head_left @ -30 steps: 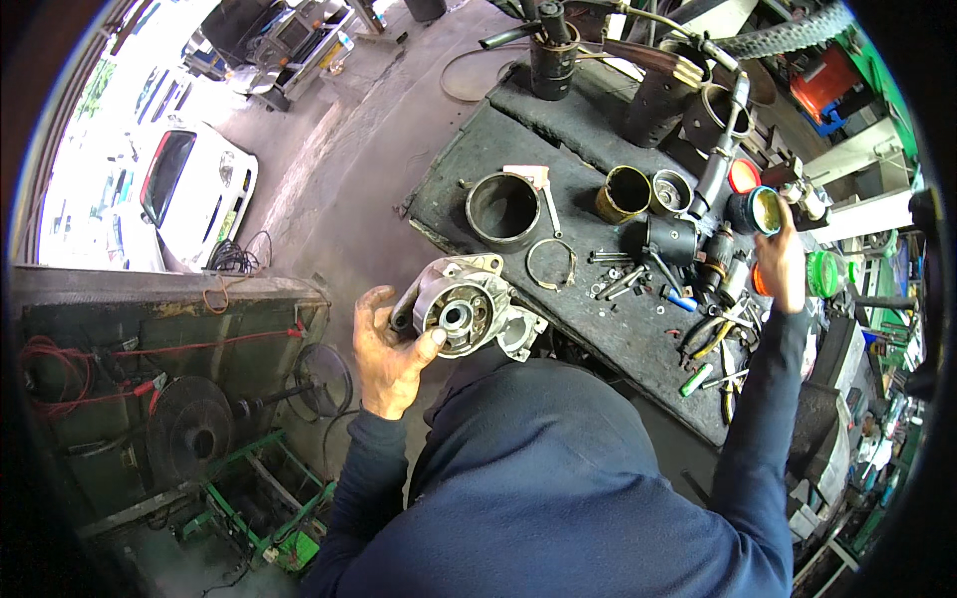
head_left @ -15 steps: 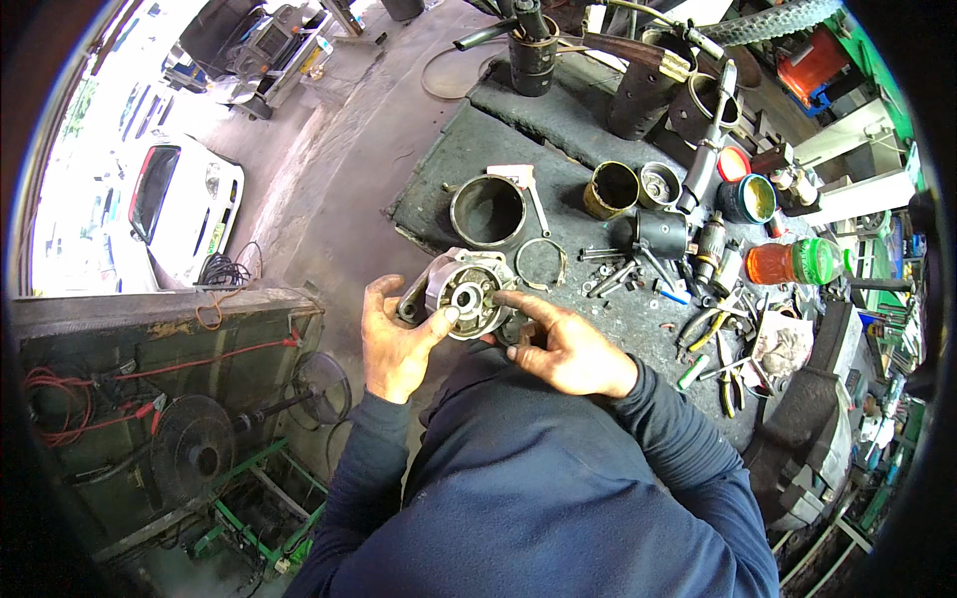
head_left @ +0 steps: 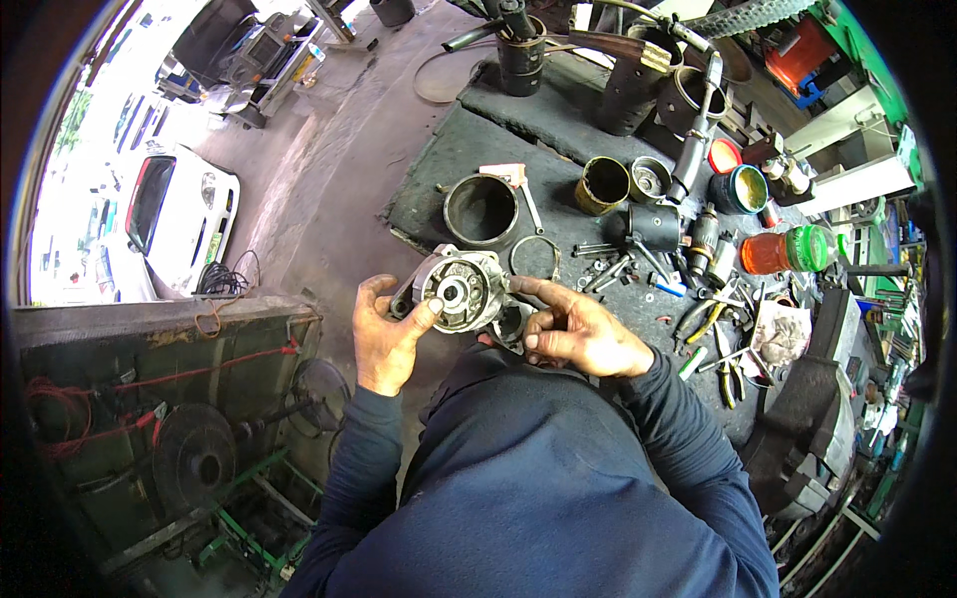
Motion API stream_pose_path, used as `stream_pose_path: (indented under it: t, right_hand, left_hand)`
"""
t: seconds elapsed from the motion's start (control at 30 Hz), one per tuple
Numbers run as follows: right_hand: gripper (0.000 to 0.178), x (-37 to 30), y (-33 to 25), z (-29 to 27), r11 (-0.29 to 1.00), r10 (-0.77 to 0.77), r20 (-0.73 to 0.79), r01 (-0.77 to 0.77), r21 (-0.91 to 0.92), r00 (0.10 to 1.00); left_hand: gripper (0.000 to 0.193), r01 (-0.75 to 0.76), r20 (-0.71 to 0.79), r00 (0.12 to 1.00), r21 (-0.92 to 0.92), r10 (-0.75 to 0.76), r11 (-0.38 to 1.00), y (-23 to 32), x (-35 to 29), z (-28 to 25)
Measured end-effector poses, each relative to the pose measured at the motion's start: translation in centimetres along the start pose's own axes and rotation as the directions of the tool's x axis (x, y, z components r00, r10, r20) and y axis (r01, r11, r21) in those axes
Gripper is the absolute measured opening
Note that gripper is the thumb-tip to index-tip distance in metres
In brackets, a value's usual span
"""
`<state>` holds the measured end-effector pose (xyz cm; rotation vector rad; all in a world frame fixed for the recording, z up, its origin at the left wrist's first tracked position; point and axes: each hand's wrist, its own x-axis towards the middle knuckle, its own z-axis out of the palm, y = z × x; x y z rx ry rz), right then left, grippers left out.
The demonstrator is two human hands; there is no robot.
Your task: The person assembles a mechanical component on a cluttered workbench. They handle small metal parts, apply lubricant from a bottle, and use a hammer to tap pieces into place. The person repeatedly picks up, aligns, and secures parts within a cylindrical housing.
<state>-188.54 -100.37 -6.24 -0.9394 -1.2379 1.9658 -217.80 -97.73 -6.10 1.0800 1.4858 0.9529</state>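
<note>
The left hand (head_left: pixel 387 337) is closed on a round grey metal housing (head_left: pixel 461 291), fingers curled behind its left rim and the thumb pressed on its face beside the central bore. The right hand (head_left: pixel 576 331) meets the housing from the other side, index finger stretched along its upper right edge and the other fingers bent beneath it against a second ringed part that is mostly hidden; how firmly it grips I cannot tell. The housing is held in the air just off the near left corner of the bench (head_left: pixel 469 149), over the bench edge and the grey floor (head_left: pixel 329 169).

Just beyond the housing, a thin metal ring (head_left: pixel 534 256) lies flat on the bench, and beyond that stands a wide open steel cylinder (head_left: pixel 480 209), with bare mat around both. To the right of the housing the bench is crowded: loose bolts, pliers (head_left: pixel 706 321), a brass-coloured can (head_left: pixel 604 185), an orange jar with a green lid (head_left: pixel 788 250). To the left of the housing the floor lies open up to a rusty frame with fan blades (head_left: pixel 194 453); a white car (head_left: pixel 179 219) stands farther off.
</note>
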Motion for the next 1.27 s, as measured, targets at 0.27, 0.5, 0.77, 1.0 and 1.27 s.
stream_pose_path:
  t: [0.27, 0.5, 0.77, 1.0, 1.27]
  right_hand:
    - [0.073, 1.7, -1.2, 1.4, 0.236, -0.264, 0.089, 0.153, -0.96, 0.96]
    - [0.057, 3.5, -1.1, 5.2, -0.462, -0.307, 0.182, 0.021, -0.886, 0.934]
    - [0.062, 4.1, -4.3, 7.4, 0.515, -0.092, -0.056, -0.001, -0.857, 0.994]
    - [0.094, 2.6, -1.5, 4.6, 0.524, -0.212, 0.002, 0.111, 0.845, 0.977]
    - [0.083, -3.5, 5.9, -1.9, 0.828, -0.044, -0.516, 0.32, 0.46, 0.856]
  left_hand:
    - [0.077, 0.22, 0.119, 0.971, -0.108, -0.207, 0.969, 0.7, 0.4, -1.8]
    - [0.071, 0.288, 0.144, 0.95, -0.053, -0.278, 0.956, 1.0, 0.9, -2.4]
    - [0.057, 0.073, 0.047, 0.996, -0.095, -0.069, 0.993, 0.3, 0.3, -1.5]
    - [0.062, -0.017, 0.08, 0.996, -0.215, 0.035, 0.976, 1.4, 2.9, -2.9]
    - [0.073, 0.159, 0.241, 0.968, -0.36, -0.074, 0.919, 1.1, 9.7, -0.5]
